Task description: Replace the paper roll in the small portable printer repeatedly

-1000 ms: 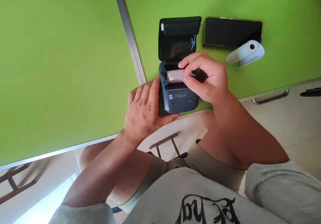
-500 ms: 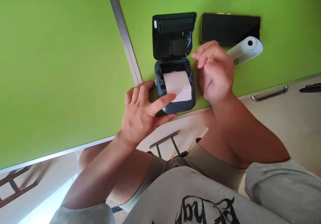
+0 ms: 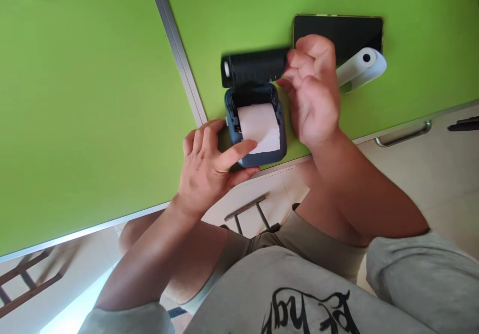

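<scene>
A small dark blue printer point(image 3: 265, 158) stands at the table's front edge, with white paper point(image 3: 261, 124) lying out over its front. My left hand point(image 3: 209, 162) grips the printer's left side, its index finger pressing on the paper and its thumb at the front. The black lid point(image 3: 256, 67) is hinged at the back and stands partly raised. At the lid's right edge is my right hand point(image 3: 314, 92), slightly blurred, with its fingertips closed on that edge.
Behind my right hand, a black phone point(image 3: 348, 32) lies on the green table point(image 3: 105, 99). A white paper roll point(image 3: 359, 67) lies partly over it. A metal strip point(image 3: 179, 49) crosses the table; a drawer handle point(image 3: 403, 135) is at the front right.
The lid has swung up from lying back and is now partly raised. My right hand has moved up and slightly left onto its edge. My left hand keeps its hold on the printer.
</scene>
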### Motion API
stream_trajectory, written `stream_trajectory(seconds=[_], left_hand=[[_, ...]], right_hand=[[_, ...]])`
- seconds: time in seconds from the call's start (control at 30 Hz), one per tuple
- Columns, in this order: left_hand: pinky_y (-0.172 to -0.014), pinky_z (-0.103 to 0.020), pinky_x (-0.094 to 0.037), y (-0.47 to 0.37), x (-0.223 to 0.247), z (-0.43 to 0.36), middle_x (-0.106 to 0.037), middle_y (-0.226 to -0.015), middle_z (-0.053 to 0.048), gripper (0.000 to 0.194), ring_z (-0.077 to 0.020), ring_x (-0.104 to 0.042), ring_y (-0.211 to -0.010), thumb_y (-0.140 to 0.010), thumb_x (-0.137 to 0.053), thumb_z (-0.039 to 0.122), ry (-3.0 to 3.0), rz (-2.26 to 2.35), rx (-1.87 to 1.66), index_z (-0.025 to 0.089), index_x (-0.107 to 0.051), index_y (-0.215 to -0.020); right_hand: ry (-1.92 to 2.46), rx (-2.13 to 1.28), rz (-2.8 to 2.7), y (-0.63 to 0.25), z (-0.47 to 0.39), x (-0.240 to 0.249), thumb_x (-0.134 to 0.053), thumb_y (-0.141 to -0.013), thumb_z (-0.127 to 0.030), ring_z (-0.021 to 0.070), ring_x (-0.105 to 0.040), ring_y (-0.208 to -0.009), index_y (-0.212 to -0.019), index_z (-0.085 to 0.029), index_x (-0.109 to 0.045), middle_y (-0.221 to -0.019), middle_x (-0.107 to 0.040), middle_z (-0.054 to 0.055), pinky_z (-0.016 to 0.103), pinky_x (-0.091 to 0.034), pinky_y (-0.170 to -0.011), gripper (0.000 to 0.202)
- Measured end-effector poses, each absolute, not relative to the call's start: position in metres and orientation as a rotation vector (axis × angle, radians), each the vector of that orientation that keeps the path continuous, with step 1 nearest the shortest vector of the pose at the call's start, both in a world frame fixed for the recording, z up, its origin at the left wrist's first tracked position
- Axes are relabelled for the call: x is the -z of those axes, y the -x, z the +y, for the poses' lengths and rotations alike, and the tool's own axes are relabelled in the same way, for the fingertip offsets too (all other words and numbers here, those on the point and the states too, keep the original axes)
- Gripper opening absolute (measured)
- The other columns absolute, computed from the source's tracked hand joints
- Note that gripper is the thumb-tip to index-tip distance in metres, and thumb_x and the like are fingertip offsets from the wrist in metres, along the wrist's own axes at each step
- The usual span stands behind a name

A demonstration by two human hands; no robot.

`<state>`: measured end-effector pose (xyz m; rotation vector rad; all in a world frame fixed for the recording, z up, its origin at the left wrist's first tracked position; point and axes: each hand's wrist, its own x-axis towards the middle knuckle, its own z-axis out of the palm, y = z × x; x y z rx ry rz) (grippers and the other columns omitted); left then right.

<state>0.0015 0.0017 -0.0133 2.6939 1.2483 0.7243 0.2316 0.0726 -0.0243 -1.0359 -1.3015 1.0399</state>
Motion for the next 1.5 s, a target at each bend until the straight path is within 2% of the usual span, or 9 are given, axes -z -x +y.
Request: stream_trajectory(seconds=[0.07, 0.17, 0.33, 0.43, 0.73, 0.9, 1.07, 1.33, 1.5], left_hand=[[-0.093, -0.051, -0.046, -0.001, 0.013, 0.002, -0.057, -0.133, -0.019, 0.051, -0.0378, -0.061, -0.120, -0.097, -0.054, 0.070, -2.687, 1.248, -0.727, 0.038, -0.047, -0.137], [-0.093, -0.052, -0.046, -0.001, 0.013, 0.002, -0.057, -0.134, -0.020, 0.051, -0.0379, -0.061, -0.120, -0.097, -0.054, 0.070, -2.686, 1.251, -0.709, 0.038, -0.047, -0.137], [-0.093, -0.049, -0.046, -0.002, 0.012, 0.002, -0.062, -0.132, -0.023, 0.068, -0.0385, -0.063, -0.119, -0.096, -0.060, 0.071, -2.659, 1.271, -0.740, 0.028, -0.041, -0.144], [-0.093, -0.049, -0.045, -0.003, 0.011, 0.002, -0.064, -0.130, -0.023, 0.082, -0.0390, -0.064, -0.116, -0.094, -0.057, 0.077, -2.643, 1.313, -0.709, 0.020, -0.039, -0.151], [-0.094, -0.048, -0.044, -0.004, 0.011, 0.001, -0.064, -0.131, -0.020, 0.077, -0.0373, -0.062, -0.117, -0.094, -0.057, 0.076, -2.618, 1.344, -0.685, 0.022, -0.048, -0.148], [-0.099, -0.046, -0.043, -0.005, 0.012, 0.001, -0.066, -0.134, -0.020, 0.088, -0.0366, -0.064, -0.118, -0.091, -0.059, 0.079, -2.543, 1.375, -0.716, 0.017, -0.044, -0.151], [-0.106, -0.047, -0.040, -0.007, 0.016, 0.002, -0.066, -0.139, -0.022, 0.109, -0.0391, -0.064, -0.123, -0.084, -0.056, 0.089, -2.470, 1.426, -0.686, 0.012, -0.033, -0.159], [-0.109, -0.049, -0.042, -0.004, 0.012, 0.000, -0.065, -0.144, -0.021, 0.104, -0.0390, -0.062, -0.129, -0.086, -0.056, 0.087, -2.429, 1.447, -0.610, 0.016, -0.039, -0.159], [-0.110, -0.051, -0.043, -0.002, 0.007, -0.002, -0.063, -0.148, -0.023, 0.099, -0.0404, -0.062, -0.133, -0.093, -0.053, 0.081, -2.438, 1.419, -0.560, 0.012, -0.039, -0.162]], right_hand=[[0.954, -1.024, -1.213, -0.233, 0.072, 0.026, -0.056, -0.083, -0.061, 0.0256, -0.065, -0.104, -0.116, -0.033, -0.045, -0.102, -0.062, 0.003, 0.047, -0.055, -0.095, 0.045], [0.885, -1.018, -1.204, -0.235, 0.072, 0.030, -0.066, -0.085, -0.057, 0.0239, -0.064, -0.098, -0.107, -0.033, -0.055, -0.095, -0.061, 0.002, 0.045, -0.055, -0.095, 0.034], [0.899, -0.949, -1.579, -0.235, 0.065, 0.025, -0.070, -0.090, -0.060, 0.0229, -0.064, -0.111, -0.116, -0.030, -0.059, -0.116, -0.066, 0.004, 0.043, -0.055, -0.101, 0.041], [0.984, -0.973, -1.741, -0.237, 0.060, 0.014, -0.066, -0.093, -0.062, 0.0245, -0.063, -0.124, -0.121, -0.030, -0.058, -0.128, -0.066, 0.004, 0.046, -0.053, -0.112, 0.043], [1.048, -1.189, -2.024, -0.249, 0.068, -0.012, -0.068, -0.095, -0.049, 0.0272, -0.061, -0.131, -0.134, -0.029, -0.054, -0.144, -0.061, 0.005, 0.052, -0.051, -0.118, 0.046], [1.105, -1.034, -1.860, -0.239, 0.059, -0.006, -0.058, -0.098, -0.062, 0.0256, -0.062, -0.128, -0.127, -0.030, -0.056, -0.136, -0.065, 0.003, 0.048, -0.050, -0.120, 0.043], [1.054, -0.913, -1.603, -0.234, 0.060, 0.012, -0.052, -0.099, -0.067, 0.0235, -0.066, -0.114, -0.108, -0.036, -0.059, -0.114, -0.068, 0.001, 0.043, -0.056, -0.106, 0.033], [1.072, -0.857, -1.514, -0.233, 0.068, 0.021, -0.054, -0.095, -0.071, 0.0240, -0.063, -0.094, -0.099, -0.032, -0.062, -0.094, -0.066, 0.003, 0.044, -0.057, -0.089, 0.040], [1.137, -0.725, -1.702, -0.230, 0.061, 0.010, -0.047, -0.099, -0.069, 0.0280, -0.062, -0.102, -0.097, -0.034, -0.060, -0.105, -0.066, 0.006, 0.050, -0.056, -0.099, 0.038]])
